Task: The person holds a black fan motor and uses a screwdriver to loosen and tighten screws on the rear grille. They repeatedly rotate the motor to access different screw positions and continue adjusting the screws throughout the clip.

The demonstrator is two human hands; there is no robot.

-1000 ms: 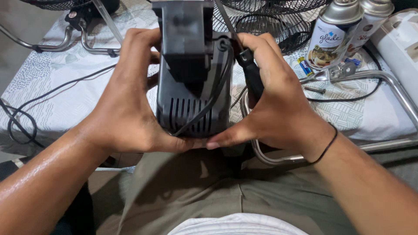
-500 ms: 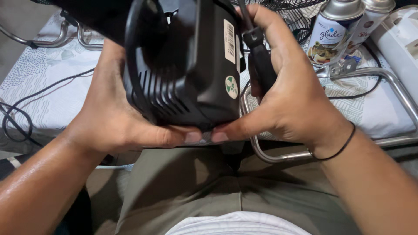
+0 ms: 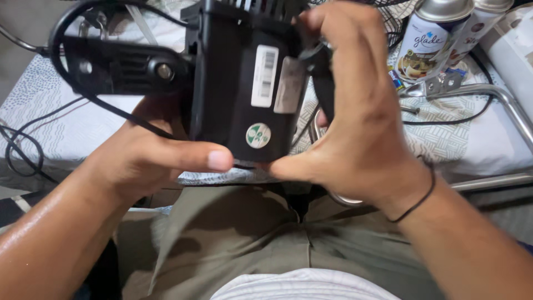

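A black plastic fan motor housing (image 3: 233, 83) with white and grey stickers and a round green sticker is held above my lap. My left hand (image 3: 150, 155) cups it from below on the left, thumb along its lower edge. My right hand (image 3: 355, 122) grips its right side, fingers curled over the top, and also pinches a black-handled tool (image 3: 325, 89) against it. A black bracket with a screw (image 3: 127, 69) sticks out to the left of the housing. A black power cord (image 3: 72, 78) loops around it.
Two spray cans (image 3: 430, 39) stand at the back right on a patterned cloth (image 3: 66, 128). A chrome tube frame (image 3: 499, 100) curves on the right beside a small metal bracket (image 3: 438, 86). Black cables (image 3: 22, 150) lie at the left. A fan grille shows at the top.
Both hands have turned the housing, so its vented face swung away and the stickered side now faces me, with the bracket pointing left.
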